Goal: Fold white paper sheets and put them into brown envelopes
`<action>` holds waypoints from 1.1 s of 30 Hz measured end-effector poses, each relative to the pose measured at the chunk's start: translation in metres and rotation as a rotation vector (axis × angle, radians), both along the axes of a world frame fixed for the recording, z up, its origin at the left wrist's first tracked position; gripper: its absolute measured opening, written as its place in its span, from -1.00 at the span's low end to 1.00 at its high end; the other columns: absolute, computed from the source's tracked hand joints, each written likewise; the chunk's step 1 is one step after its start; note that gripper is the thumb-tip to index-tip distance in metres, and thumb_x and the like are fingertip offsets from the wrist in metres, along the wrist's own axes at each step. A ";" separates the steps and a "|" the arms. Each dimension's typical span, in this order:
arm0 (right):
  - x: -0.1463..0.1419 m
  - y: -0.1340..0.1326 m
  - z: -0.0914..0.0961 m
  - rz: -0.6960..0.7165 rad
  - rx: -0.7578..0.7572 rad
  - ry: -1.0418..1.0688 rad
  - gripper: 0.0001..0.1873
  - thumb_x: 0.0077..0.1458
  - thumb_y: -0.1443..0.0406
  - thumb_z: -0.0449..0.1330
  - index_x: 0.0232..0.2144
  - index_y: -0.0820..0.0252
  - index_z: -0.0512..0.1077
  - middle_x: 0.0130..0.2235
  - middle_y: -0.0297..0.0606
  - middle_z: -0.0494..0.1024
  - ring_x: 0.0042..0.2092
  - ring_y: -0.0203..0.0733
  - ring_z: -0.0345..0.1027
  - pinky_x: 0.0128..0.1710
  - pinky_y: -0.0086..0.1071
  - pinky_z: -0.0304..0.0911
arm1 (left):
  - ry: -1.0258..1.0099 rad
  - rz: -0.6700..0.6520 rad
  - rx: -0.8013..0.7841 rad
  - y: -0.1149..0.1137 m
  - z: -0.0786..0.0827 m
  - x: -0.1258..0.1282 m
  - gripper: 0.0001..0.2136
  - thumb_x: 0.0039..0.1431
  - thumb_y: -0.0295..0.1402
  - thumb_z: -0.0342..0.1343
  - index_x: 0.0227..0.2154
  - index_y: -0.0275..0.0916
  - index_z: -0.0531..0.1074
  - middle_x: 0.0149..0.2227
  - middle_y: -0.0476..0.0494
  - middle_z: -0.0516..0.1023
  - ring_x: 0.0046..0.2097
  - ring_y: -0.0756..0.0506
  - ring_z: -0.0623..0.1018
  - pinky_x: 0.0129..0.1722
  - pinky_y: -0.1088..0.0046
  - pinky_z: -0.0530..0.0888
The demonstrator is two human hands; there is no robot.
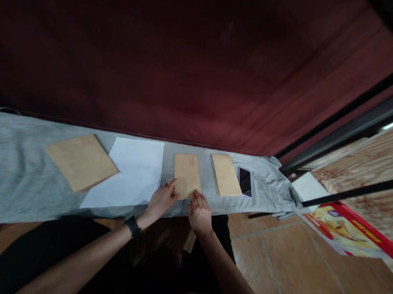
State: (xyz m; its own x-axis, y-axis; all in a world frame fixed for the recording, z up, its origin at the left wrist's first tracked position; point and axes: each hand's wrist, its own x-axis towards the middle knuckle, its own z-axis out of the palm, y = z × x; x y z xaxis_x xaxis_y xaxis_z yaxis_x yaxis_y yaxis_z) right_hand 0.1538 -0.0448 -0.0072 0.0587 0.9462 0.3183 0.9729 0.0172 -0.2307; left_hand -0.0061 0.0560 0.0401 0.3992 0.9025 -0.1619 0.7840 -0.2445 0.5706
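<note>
A brown paper envelope [186, 173] lies upright in front of me on the grey cloth, with a faint reddish print near its top right. My left hand [162, 199], a dark band on its wrist, is closed on the envelope's lower left edge. At the lower right corner, the outstretched fingers of my right hand [201, 213] rest against the paper, the thumb apart from them. Left of the envelope is white paper [137, 170], partly covered by larger brown envelopes [82, 160]. A small stack of brown envelopes [227, 175] lies to the right.
A phone [245, 182] lies beside the right stack. The grey cloth [14, 168] covers a narrow surface against a dark red panel [174, 75]. Black metal bars [350, 109] stand at the right, above a red and yellow box [353, 230] near the tiled floor [286, 261].
</note>
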 end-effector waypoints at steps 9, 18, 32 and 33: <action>-0.008 0.007 0.014 -0.043 -0.057 -0.031 -0.54 0.31 0.25 0.11 0.21 0.22 0.35 0.19 -0.01 0.46 0.20 0.02 0.32 0.19 -0.12 0.28 | -0.624 0.174 -0.321 0.011 -0.018 -0.001 -0.20 -0.04 -0.38 0.17 0.32 -0.36 0.10 -0.48 0.07 0.50 -0.43 -0.06 0.49 -0.39 0.43 0.36; 0.021 0.023 0.038 -0.189 0.064 0.414 -0.66 0.31 0.33 -0.02 -0.04 0.11 0.52 -0.14 -0.13 0.64 -0.23 -0.12 0.54 -0.25 -0.34 0.35 | -0.904 0.089 -0.500 0.005 -0.006 0.006 -0.33 0.07 0.01 0.16 0.17 -0.33 0.36 -0.36 -0.12 0.57 -0.34 -0.09 0.53 -0.33 0.39 0.43; 0.113 0.021 0.041 -0.558 0.291 1.691 -0.55 -0.21 0.06 0.44 -0.50 0.09 0.26 -0.58 -0.51 0.37 -0.50 -0.28 0.42 -0.34 -0.33 0.52 | -0.477 -0.127 -0.194 0.007 -0.027 -0.001 -0.61 0.14 -0.09 0.02 -0.12 -0.18 0.58 -0.22 -0.14 0.67 -0.14 -0.18 0.61 -0.07 0.28 0.49; 0.115 0.020 0.039 -0.563 0.296 1.693 -0.56 -0.20 0.07 0.44 -0.49 0.09 0.26 -0.58 -0.52 0.36 -0.50 -0.27 0.43 -0.34 -0.33 0.53 | -0.465 -0.142 -0.176 0.007 -0.027 -0.001 -0.62 0.14 -0.10 0.02 -0.13 -0.16 0.59 -0.16 -0.14 0.67 -0.09 -0.19 0.61 -0.03 0.26 0.49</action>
